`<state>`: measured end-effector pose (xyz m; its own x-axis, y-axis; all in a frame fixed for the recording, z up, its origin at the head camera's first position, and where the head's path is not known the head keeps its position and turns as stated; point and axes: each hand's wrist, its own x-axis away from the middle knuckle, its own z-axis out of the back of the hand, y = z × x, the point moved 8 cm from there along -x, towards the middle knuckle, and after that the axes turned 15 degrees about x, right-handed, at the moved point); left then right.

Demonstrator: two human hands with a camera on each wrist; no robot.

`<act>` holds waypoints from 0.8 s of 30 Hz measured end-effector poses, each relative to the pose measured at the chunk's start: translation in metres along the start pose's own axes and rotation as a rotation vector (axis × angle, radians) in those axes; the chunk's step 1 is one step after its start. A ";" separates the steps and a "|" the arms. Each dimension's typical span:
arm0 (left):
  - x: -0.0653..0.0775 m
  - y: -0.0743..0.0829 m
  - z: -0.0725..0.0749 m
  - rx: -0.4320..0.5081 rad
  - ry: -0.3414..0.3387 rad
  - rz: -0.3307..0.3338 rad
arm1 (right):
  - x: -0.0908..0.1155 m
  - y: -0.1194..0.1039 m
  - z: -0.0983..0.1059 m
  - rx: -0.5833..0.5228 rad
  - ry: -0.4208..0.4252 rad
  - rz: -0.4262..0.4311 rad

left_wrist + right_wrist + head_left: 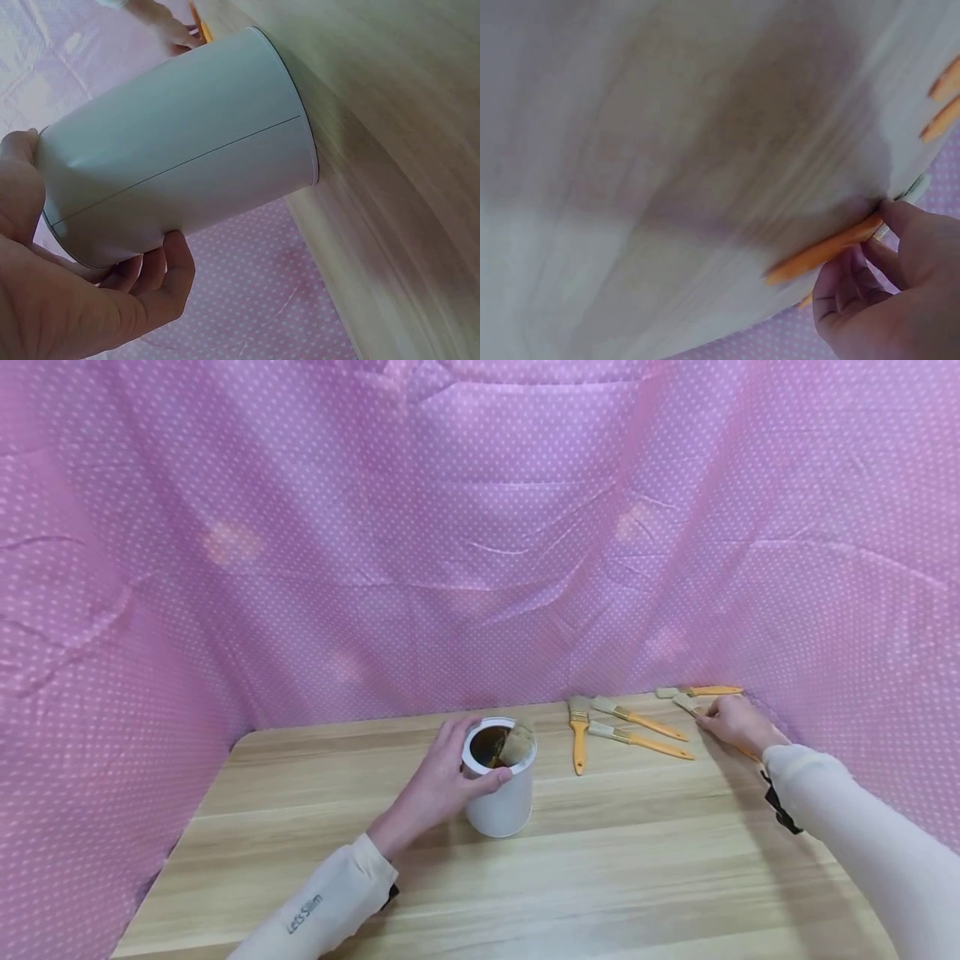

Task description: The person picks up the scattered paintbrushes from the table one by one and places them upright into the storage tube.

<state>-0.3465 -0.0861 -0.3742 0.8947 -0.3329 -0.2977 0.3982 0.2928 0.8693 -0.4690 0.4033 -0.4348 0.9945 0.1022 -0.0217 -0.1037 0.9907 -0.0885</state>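
Gently lift the orange-handled, pale-bristled paintbrush (821, 255) your right hand (738, 724) pinches from the wood-grained tabletop (615, 877), while your left hand (442, 770) holds the white cylindrical can (501, 803) steady.

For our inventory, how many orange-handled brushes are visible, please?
5: three brushes nearest the can, one at back right, one in the right hand; others may be hidden.
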 end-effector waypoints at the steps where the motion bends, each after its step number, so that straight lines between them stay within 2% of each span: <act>1: 0.000 0.001 0.000 -0.005 -0.001 -0.002 | 0.001 -0.001 0.001 -0.002 0.022 0.015; 3: -0.001 0.002 -0.001 -0.009 -0.005 -0.008 | 0.003 -0.001 0.002 0.002 0.070 0.049; 13: 0.003 0.000 -0.005 0.002 -0.008 -0.019 | 0.024 -0.006 0.010 0.087 0.191 0.078; 19: 0.006 0.000 -0.003 -0.011 0.017 -0.029 | 0.029 -0.020 0.027 -0.018 0.268 0.033; 24: 0.006 0.000 -0.001 -0.037 0.030 -0.031 | 0.031 -0.047 0.048 -0.109 0.320 0.019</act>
<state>-0.3411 -0.0868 -0.3759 0.8873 -0.3156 -0.3362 0.4324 0.3164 0.8443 -0.4327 0.3643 -0.3833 0.9398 0.0696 -0.3345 -0.1399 0.9716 -0.1909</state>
